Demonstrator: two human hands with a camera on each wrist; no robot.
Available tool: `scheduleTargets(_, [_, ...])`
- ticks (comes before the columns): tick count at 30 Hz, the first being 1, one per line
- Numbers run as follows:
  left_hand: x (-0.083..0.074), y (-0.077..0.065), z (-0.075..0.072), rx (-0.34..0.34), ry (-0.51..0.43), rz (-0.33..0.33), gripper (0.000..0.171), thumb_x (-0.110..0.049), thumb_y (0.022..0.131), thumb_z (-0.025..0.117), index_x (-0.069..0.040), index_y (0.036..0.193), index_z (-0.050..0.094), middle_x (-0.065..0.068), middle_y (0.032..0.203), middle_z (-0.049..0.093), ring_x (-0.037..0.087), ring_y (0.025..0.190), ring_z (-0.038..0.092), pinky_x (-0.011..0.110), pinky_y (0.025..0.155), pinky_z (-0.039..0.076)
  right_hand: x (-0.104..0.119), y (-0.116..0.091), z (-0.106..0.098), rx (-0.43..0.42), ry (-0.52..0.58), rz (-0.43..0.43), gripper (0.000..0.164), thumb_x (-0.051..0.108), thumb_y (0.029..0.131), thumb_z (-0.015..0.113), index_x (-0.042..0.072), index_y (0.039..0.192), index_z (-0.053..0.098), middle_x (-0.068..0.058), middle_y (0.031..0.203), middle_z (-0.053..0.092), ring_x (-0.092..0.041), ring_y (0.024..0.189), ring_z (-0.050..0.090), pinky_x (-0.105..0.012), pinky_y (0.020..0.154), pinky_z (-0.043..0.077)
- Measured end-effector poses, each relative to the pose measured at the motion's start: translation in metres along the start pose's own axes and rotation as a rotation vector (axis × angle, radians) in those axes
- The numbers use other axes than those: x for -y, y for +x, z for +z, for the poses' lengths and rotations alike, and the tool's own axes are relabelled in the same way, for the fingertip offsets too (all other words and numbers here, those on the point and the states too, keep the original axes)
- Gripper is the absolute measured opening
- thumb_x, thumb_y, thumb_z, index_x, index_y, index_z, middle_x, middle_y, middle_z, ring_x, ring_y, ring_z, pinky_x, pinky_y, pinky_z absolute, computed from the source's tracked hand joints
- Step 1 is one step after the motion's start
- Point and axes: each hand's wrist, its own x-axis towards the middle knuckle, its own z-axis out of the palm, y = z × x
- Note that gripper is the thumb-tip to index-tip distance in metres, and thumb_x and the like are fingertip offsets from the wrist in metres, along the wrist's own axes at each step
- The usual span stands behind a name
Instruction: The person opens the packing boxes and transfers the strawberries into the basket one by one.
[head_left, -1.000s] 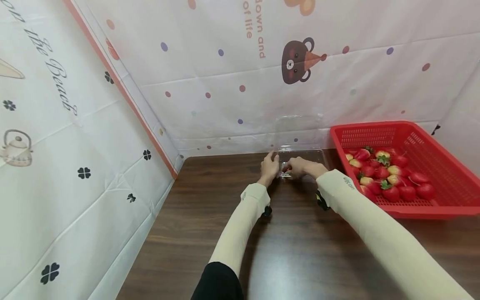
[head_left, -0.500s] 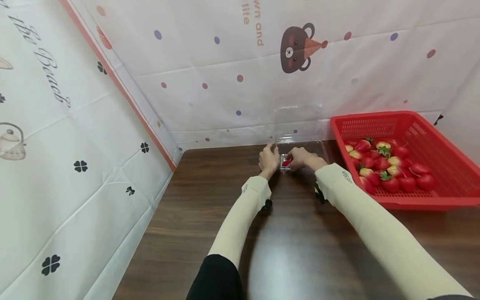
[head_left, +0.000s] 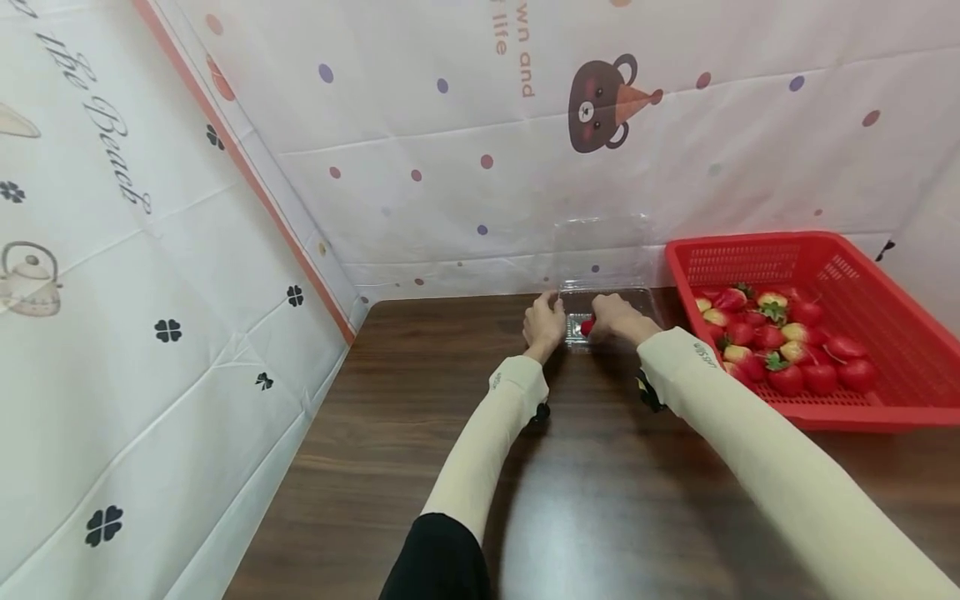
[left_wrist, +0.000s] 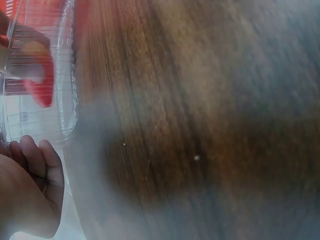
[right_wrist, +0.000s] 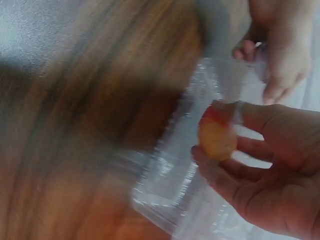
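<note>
A clear plastic clamshell box (head_left: 575,329) lies near the table's back edge, its lid (head_left: 602,250) raised against the back cloth. My left hand (head_left: 544,325) holds the box at its left end, fingers bent at the wall in the left wrist view. Over the box, my right hand (head_left: 617,318) pinches a strawberry (right_wrist: 217,137) between thumb and fingers. This strawberry is red with a yellowish end. Through the clear wall in the left wrist view, its red part (left_wrist: 47,85) shows low inside the box. The right hand hides some of the box in the head view.
To the right stands a red plastic basket (head_left: 915,379) with several red and yellowish strawberries (head_left: 787,342), some with green leaves. The dark wooden table (head_left: 390,433) spreads in front and to the left. Printed white cloth (head_left: 420,100) hangs behind and at the left.
The right hand, with the strawberry, has shifted slightly right over the box. The left hand stays at the box's left end. The head view has tilted a little.
</note>
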Motion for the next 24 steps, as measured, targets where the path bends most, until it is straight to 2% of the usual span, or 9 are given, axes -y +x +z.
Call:
scheduleTargets(6, [-0.003, -0.003, -0.002, 0.013, 0.016, 0.006, 0.034, -0.031, 0.105, 0.055, -0.027, 0.137, 0.065, 0.008, 0.131, 0.071, 0.032, 0.111, 0.071, 0.048, 0.090, 0.055, 0.000, -0.017, -0.033, -0.041, -0.082, -0.041, 0.015, 0.010, 0.079, 0.068, -0.001, 0.080, 0.058, -0.014, 0.079, 0.059, -0.026, 0.073, 0.053, -0.037, 0.066, 0.047])
scheduleTargets(10, [-0.004, -0.003, -0.003, 0.016, 0.027, 0.012, 0.034, -0.031, 0.105, 0.055, -0.027, 0.137, 0.066, 0.009, 0.131, 0.071, 0.033, 0.112, 0.071, 0.049, 0.090, 0.055, -0.001, -0.026, -0.058, -0.084, -0.059, -0.064, 0.007, 0.005, 0.078, 0.067, -0.001, 0.079, 0.062, -0.012, 0.074, 0.059, -0.022, 0.066, 0.052, -0.032, 0.058, 0.044])
scheduleTargets(14, [-0.004, 0.002, -0.002, 0.025, 0.039, 0.006, 0.034, -0.030, 0.105, 0.055, -0.027, 0.137, 0.065, 0.009, 0.132, 0.071, 0.033, 0.113, 0.070, 0.050, 0.091, 0.055, 0.003, -0.035, -0.084, -0.162, -0.091, -0.091, 0.014, 0.007, 0.081, 0.068, -0.005, 0.089, 0.066, -0.016, 0.079, 0.063, -0.025, 0.067, 0.056, -0.036, 0.059, 0.048])
scheduleTargets(17, [-0.003, 0.005, -0.001, 0.036, 0.044, 0.003, 0.035, -0.030, 0.105, 0.054, -0.027, 0.139, 0.064, 0.008, 0.133, 0.070, 0.032, 0.115, 0.070, 0.050, 0.092, 0.055, 0.010, -0.040, -0.101, -0.222, -0.117, -0.122, 0.017, 0.011, 0.084, 0.070, -0.005, 0.089, 0.066, -0.016, 0.078, 0.064, -0.025, 0.067, 0.054, -0.037, 0.060, 0.047])
scheduleTargets(20, [-0.001, 0.005, -0.001, 0.031, 0.053, 0.003, 0.035, -0.030, 0.105, 0.054, -0.026, 0.139, 0.064, 0.008, 0.132, 0.071, 0.032, 0.114, 0.070, 0.050, 0.092, 0.055, 0.018, -0.042, -0.116, -0.251, -0.137, -0.165, 0.018, 0.011, 0.083, 0.069, -0.004, 0.078, 0.063, -0.015, 0.074, 0.058, -0.023, 0.065, 0.049, -0.034, 0.059, 0.043])
scheduleTargets(24, [0.001, 0.002, -0.003, 0.020, 0.053, 0.013, 0.035, -0.029, 0.104, 0.056, -0.024, 0.138, 0.064, 0.011, 0.128, 0.072, 0.034, 0.110, 0.071, 0.050, 0.090, 0.055, 0.027, -0.046, -0.133, -0.321, -0.153, -0.195, 0.022, 0.012, 0.083, 0.069, -0.004, 0.071, 0.059, -0.018, 0.082, 0.053, -0.025, 0.067, 0.048, -0.036, 0.063, 0.044])
